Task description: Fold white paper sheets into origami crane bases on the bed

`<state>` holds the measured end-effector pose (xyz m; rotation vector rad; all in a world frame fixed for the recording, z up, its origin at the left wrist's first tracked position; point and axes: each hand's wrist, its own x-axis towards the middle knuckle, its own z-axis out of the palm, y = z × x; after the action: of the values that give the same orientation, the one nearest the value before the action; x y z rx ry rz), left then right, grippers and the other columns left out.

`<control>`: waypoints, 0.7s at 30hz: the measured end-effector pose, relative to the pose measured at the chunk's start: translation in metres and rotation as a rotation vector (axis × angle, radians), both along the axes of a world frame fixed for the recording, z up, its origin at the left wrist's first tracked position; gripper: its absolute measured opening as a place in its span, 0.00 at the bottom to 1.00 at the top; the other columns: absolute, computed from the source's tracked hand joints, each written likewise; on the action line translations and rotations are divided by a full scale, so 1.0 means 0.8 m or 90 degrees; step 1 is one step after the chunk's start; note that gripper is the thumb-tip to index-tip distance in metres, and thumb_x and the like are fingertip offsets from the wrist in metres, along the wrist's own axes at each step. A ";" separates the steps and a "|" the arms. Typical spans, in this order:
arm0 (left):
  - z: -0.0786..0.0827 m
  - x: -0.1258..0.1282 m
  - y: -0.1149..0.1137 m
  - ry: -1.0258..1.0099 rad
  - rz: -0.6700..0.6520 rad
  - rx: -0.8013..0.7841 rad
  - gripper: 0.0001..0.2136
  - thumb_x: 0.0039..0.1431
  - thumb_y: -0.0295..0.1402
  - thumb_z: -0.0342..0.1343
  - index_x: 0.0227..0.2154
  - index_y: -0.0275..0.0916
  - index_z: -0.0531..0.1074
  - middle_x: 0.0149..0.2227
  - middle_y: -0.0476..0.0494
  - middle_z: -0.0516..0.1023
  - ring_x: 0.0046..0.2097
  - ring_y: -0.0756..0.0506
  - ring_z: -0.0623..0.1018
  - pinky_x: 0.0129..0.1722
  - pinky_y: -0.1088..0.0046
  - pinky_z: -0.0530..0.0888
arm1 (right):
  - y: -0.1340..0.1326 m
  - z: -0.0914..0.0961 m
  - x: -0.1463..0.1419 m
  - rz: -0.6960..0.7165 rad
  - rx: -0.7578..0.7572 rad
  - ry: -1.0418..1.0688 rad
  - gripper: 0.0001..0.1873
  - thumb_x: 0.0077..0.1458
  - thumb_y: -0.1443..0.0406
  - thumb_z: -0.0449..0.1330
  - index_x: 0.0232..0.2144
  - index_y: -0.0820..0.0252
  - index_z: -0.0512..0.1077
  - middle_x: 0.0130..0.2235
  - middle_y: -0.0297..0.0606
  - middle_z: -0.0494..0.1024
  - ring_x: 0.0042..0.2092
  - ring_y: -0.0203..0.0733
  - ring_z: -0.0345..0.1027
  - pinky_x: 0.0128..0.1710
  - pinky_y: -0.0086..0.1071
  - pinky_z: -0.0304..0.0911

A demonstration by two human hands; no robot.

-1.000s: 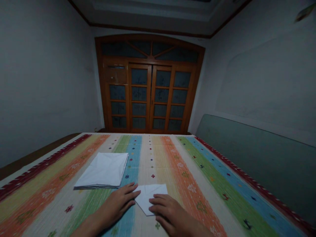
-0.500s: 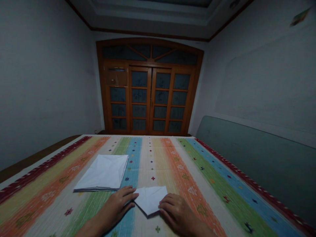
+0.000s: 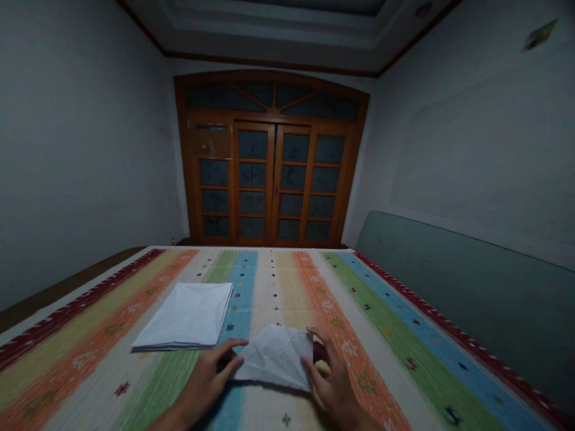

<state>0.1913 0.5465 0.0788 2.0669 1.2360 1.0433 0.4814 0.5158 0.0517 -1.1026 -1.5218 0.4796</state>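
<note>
A wooden double door with gridded panes stands at the far end of the room. The striped tablecloth covers the table and extends toward the door. A grey-green panel stands along the right side of the table, against the wall. The paper stack, white and multi-layered, lies flat on the left half of the cloth, beyond the left hand. The right hand grips the right edge of the folded paper, thumb on the near face, fingers at the rear. The left hand has thumb and index fingertips at the left edge; whether they pinch it cannot be told. The folded paper is located between both hands, near edge of the table, right of the stack; its creased face tilts toward the viewer.
</note>
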 end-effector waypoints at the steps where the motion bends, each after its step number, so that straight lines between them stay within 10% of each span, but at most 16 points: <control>1: 0.001 0.003 -0.001 -0.009 -0.002 -0.014 0.15 0.64 0.40 0.55 0.48 0.41 0.79 0.26 0.50 0.81 0.28 0.45 0.79 0.31 0.74 0.73 | 0.001 0.001 -0.002 0.010 -0.033 0.024 0.25 0.64 0.55 0.59 0.59 0.57 0.66 0.38 0.41 0.81 0.35 0.45 0.77 0.29 0.30 0.74; 6: -0.001 0.008 -0.011 0.059 -0.036 -0.027 0.15 0.65 0.36 0.53 0.49 0.41 0.79 0.27 0.49 0.78 0.28 0.45 0.76 0.31 0.73 0.71 | 0.004 0.001 -0.002 -0.024 -0.104 -0.052 0.25 0.59 0.65 0.57 0.58 0.59 0.67 0.39 0.41 0.80 0.31 0.43 0.74 0.33 0.35 0.73; 13: 0.002 0.012 -0.026 0.218 -0.092 0.118 0.10 0.66 0.29 0.55 0.41 0.45 0.81 0.39 0.43 0.81 0.43 0.40 0.80 0.48 0.61 0.77 | -0.002 -0.014 0.002 0.037 -0.113 -0.194 0.30 0.54 0.70 0.57 0.60 0.60 0.67 0.60 0.50 0.74 0.60 0.54 0.69 0.63 0.50 0.62; 21: -0.005 0.007 -0.025 0.338 -0.227 0.217 0.31 0.65 0.20 0.50 0.67 0.53 0.61 0.68 0.47 0.68 0.68 0.35 0.66 0.62 0.49 0.72 | -0.004 -0.014 0.002 0.104 -0.128 -0.180 0.36 0.55 0.74 0.54 0.67 0.59 0.59 0.63 0.50 0.71 0.61 0.51 0.68 0.63 0.48 0.62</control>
<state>0.1967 0.5268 0.0751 2.8245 0.8929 0.5843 0.4830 0.5129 0.0406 -1.2470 -1.8526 0.6197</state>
